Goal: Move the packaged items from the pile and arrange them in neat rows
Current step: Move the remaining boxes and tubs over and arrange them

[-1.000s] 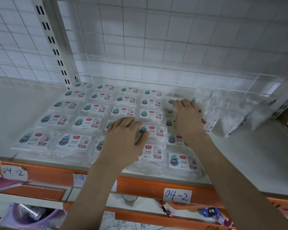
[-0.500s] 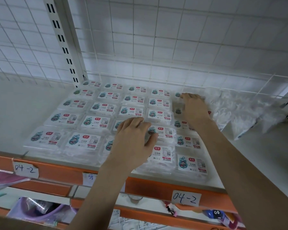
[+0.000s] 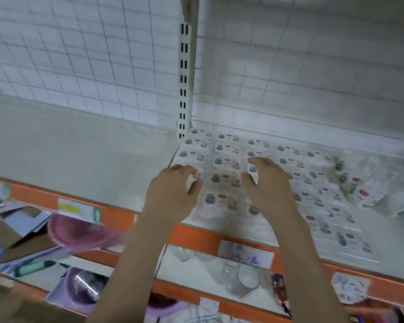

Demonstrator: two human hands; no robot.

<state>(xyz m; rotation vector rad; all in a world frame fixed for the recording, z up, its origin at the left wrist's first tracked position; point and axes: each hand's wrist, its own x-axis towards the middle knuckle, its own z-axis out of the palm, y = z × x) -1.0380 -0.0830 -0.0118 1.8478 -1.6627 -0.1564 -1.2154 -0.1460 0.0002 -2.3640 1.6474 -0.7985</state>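
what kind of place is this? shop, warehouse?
Most likely a shop or stockroom shelving aisle: tiered shelves with orange front rails carrying handwritten paper labels, a wire grid back panel, and identical packaged items laid in rows.

White shelf (image 3: pixel 84 155) carries rows of packets (image 3: pixel 224 164) beside a pile (image 3: pixel 380 183)

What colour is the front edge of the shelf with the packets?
Orange, seen in the head view: the shelf edge is orange with white paper labels.
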